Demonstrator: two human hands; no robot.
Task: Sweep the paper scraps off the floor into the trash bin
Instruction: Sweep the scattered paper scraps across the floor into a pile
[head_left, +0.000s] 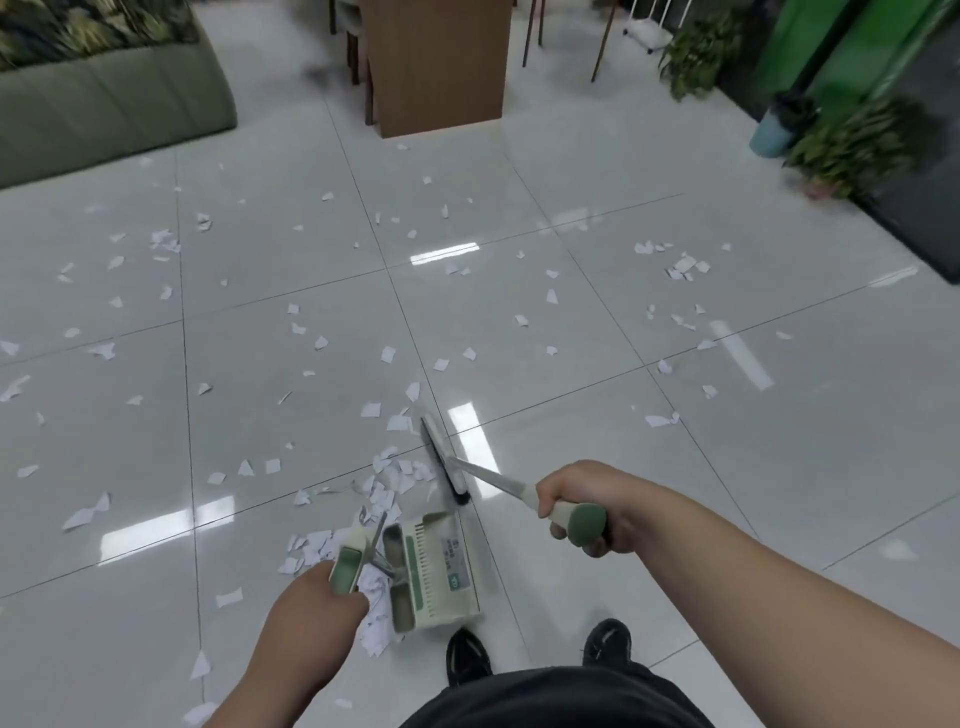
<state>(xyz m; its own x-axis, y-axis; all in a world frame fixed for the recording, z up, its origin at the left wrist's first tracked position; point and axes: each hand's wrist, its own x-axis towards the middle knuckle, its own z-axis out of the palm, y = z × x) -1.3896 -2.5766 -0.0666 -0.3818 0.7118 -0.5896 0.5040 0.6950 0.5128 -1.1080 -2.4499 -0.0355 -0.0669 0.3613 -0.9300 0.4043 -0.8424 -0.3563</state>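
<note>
The right hand (577, 512), right of centre in the lower frame, was wrapped tight round the green-capped end of a broom (491, 479), whose metal shaft ran up and to the left to a brush head (441, 460) resting on the floor (649, 467). The left hand (314, 597), at lower centre, had its fingers curled round the green and cream handle of a dustpan (441, 571), which stood just right of that hand and just above two dark shoes (467, 657). A heap of paper scraps (388, 486) lay against the left side of the brush head, above the dustpan and up and left of the right hand; more scraps lay under and beside the left hand, and others were strewn over the pale tiles across the frame. At upper right, among potted plants (852, 150), stood a pale blue container (774, 132) with a dark lining, possibly the trash bin, though too blurred to be sure, well apart from both hands
</note>
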